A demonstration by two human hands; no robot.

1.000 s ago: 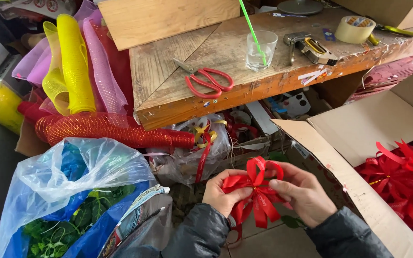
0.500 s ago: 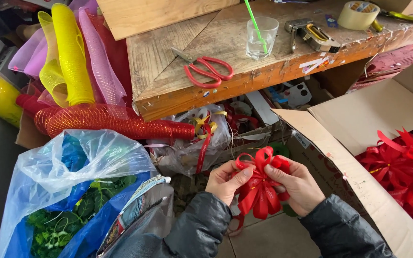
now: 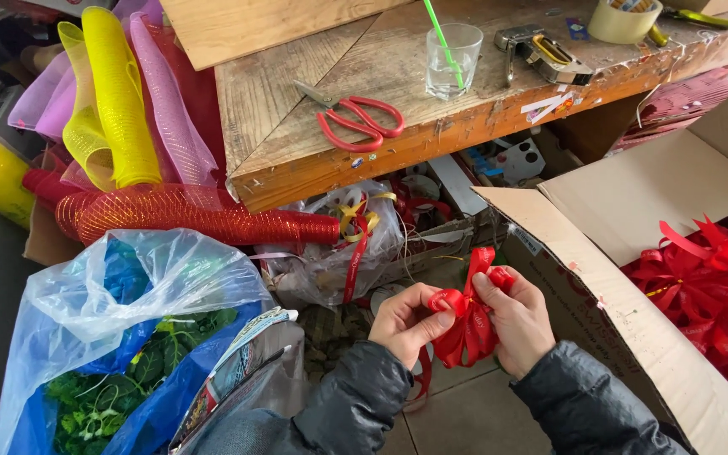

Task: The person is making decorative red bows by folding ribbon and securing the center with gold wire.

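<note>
Beside the open brown cardboard box (image 3: 634, 211) of finished red bows (image 3: 709, 278), below the worn wooden table (image 3: 297, 126), left hand (image 3: 406, 323) and right hand (image 3: 516, 324) pinch a glossy red ribbon bow (image 3: 469, 324), apparently keeping its loops gathered.

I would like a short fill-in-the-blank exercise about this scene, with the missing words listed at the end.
1. Both hands, the left hand and the right hand, hold a ribbon bow of ____ colour.
2. The scissors on the wooden table have ____ handles.
3. The glass holds a ____ straw.
4. The finished bows lie in a ____ box.

Missing words: red; red; green; cardboard
</note>
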